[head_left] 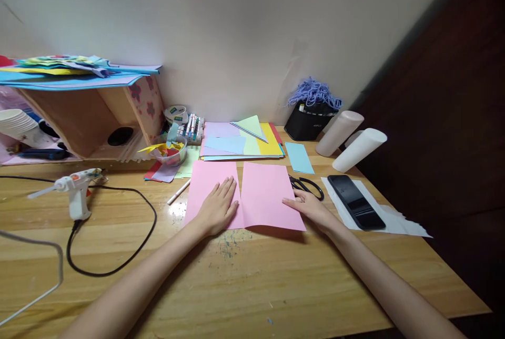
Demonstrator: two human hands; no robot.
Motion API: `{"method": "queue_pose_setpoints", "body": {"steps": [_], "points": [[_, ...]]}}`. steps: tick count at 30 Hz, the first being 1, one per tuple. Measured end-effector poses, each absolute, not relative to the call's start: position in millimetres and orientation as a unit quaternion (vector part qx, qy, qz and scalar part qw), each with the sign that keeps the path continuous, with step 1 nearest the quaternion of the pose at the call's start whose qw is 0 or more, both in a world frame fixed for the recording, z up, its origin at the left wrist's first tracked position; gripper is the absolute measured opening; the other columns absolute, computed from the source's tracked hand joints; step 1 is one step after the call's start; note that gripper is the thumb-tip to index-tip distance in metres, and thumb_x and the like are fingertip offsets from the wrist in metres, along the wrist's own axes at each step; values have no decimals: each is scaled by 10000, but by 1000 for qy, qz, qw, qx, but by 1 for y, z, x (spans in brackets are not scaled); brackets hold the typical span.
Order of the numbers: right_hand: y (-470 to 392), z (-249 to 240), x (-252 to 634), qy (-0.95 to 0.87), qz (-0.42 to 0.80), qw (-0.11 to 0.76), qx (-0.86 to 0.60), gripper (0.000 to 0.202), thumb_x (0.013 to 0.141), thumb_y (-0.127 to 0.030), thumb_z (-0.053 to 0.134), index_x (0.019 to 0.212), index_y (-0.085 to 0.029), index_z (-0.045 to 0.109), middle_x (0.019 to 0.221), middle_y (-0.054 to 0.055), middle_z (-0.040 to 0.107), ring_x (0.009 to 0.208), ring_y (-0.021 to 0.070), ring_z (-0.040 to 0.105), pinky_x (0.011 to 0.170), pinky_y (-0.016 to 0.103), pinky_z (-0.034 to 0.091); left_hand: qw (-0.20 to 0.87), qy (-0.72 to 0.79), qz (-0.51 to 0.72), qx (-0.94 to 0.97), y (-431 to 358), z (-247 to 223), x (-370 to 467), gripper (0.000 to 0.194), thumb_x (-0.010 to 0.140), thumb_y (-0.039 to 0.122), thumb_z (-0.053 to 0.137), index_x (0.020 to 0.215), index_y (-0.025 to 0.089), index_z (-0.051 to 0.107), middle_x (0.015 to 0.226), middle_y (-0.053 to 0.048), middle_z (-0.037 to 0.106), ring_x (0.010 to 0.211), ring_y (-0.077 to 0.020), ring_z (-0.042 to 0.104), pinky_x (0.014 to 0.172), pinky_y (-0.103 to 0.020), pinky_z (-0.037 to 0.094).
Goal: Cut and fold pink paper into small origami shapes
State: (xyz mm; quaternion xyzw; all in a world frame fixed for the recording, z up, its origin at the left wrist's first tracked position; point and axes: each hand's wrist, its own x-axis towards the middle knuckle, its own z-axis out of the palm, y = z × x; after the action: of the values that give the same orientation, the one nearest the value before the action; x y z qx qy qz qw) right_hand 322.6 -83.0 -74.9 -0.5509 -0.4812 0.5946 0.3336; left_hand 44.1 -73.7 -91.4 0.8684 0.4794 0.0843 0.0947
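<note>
Pink paper [268,192] lies in front of me as two panels. A narrow gap parts them at the top and they meet lower down; whether they are one sheet I cannot tell. My left hand [221,203] rests flat on the left panel, fingers stretched out. At the right panel's outer edge, my right hand [310,207] grips the paper between thumb and fingers, and that panel's lower edge is lifted off the table. Black-handled scissors [311,187] lie just beyond my right hand, partly hidden. A white marker [179,192] sits left of the paper.
A hot glue gun [77,189] with a looping black cord stands at left. Behind are a wooden box [145,108], a tub of paper scraps [173,156] and stacked coloured paper [272,136]. A phone [355,202], white rolls [360,150] and a black holder [305,124] are at right.
</note>
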Motion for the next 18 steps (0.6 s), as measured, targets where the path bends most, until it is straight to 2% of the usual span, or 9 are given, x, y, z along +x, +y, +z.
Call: {"method": "queue_pose_setpoints", "body": {"steps": [6, 11, 18], "points": [[-97, -75, 327, -468, 586, 327, -576, 421, 615, -361, 740, 949, -127, 635, 836, 85, 724, 805, 234, 684, 744, 331, 539, 99, 479, 84, 868, -73, -93, 43, 587, 929, 407, 184, 1411, 71, 196, 1485, -125, 139, 1373, -209, 116, 1120, -398, 144], [-117, -76, 330, -435, 566, 336, -614, 420, 606, -358, 743, 948, -137, 642, 818, 98, 728, 766, 261, 691, 672, 353, 560, 102, 477, 87, 869, -73, -94, 43, 581, 930, 400, 183, 1414, 79, 188, 1486, -123, 140, 1374, -208, 112, 1121, -400, 136], [-127, -78, 348, -406, 499, 405, -649, 401, 606, -350, 753, 938, -167, 622, 827, 95, 726, 804, 279, 685, 682, 356, 568, 109, 476, 104, 867, -72, -95, 41, 576, 926, 394, 204, 1410, 81, 203, 1480, -131, 166, 1373, -213, 125, 1115, -412, 157]]}}
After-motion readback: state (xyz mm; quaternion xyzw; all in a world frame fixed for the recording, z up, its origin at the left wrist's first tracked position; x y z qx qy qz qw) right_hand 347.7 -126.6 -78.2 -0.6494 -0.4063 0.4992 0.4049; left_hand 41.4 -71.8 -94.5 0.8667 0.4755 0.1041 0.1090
